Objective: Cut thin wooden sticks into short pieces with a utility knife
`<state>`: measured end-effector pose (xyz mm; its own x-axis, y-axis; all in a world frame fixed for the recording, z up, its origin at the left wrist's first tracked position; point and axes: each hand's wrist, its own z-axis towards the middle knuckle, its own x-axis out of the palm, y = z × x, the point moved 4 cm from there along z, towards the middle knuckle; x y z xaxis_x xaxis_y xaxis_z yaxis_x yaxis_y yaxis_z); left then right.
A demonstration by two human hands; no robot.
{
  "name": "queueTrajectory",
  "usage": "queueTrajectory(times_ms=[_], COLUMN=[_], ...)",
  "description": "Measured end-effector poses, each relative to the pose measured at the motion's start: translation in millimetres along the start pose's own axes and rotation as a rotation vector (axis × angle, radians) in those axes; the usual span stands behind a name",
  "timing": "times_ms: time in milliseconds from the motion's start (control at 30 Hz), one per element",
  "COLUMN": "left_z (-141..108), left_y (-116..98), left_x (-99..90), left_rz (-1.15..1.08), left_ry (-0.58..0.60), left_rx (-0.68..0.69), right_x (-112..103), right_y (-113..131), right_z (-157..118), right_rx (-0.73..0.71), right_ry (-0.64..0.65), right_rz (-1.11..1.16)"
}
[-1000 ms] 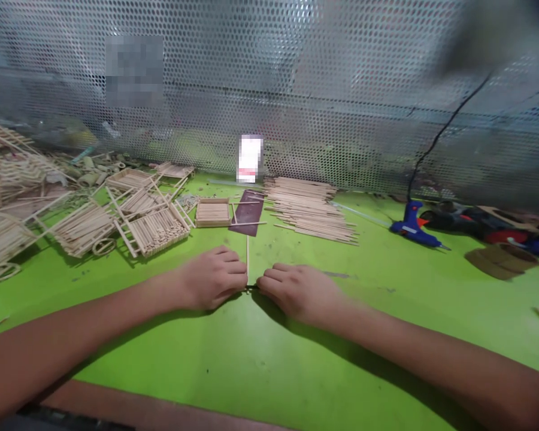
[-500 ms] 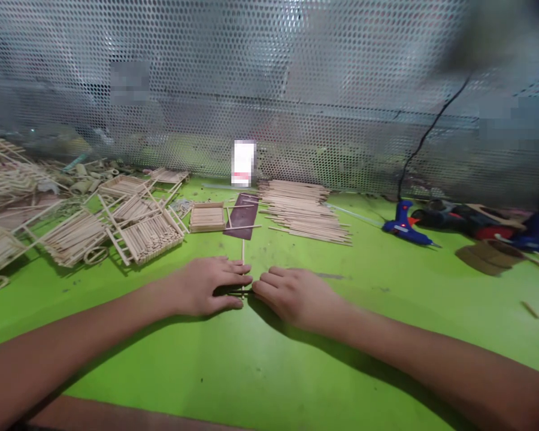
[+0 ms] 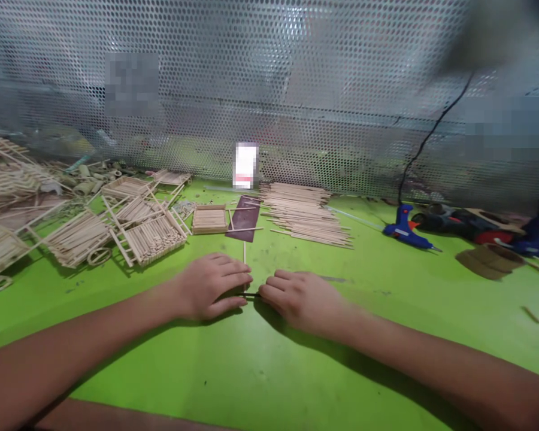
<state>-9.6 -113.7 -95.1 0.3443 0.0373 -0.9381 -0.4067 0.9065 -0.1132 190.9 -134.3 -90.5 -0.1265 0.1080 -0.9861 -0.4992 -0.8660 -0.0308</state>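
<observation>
Where the hands meet: a thin dark rod (image 3: 251, 294) bridges the gap between them, just above the green surface (image 3: 251, 383); a pale stick (image 3: 245, 252) runs away from it, toward the far side.
Left hand (image 3: 211, 288): spread, thumb apart from the fingers, which lie across the near part of the stick; a second ago it was curled in tighter.
Right hand (image 3: 300, 299): fingers curled, pinching the dark rod at its tips, much as before.
Rod: a longer piece shows between the hands than a second ago.
Hidden: the left fingers cover part of the stick, the right fingers one end of the rod.
Just beyond: a brown card (image 3: 245, 219), with thin bars from a small wooden tray (image 3: 209, 229) across it.
Far side: a heap of loose sticks (image 3: 305, 209) beside the card, near a metal mesh screen (image 3: 197, 126).
Left side: more wooden trays (image 3: 164, 252), crowded and overlapping.
Right side: a blue glue gun (image 3: 406, 230) lying down, well apart from the hands, and a curved brown piece (image 3: 489, 262).
</observation>
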Motion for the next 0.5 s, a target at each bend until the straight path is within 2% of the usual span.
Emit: queueTrajectory(times_ms=[133,300,500], left_z=[3.7,3.0,-4.2], left_y=[-5.4,-3.2,4.6], left_x=[-2.8,-8.6,-13.8], left_rz=[0.08,0.03,0.031], left_ry=[0.001,0.072,0.03], left_rx=[0.064,0.139,0.093], right_x=[-0.9,3.5,8.2], right_y=[0.2,3.2,6.4], right_z=[2.6,11.1,14.0], right_rx=[0.003,0.025,0.029], right_ry=[0.012,0.058,0.082], right_rz=[0.01,0.004,-0.087])
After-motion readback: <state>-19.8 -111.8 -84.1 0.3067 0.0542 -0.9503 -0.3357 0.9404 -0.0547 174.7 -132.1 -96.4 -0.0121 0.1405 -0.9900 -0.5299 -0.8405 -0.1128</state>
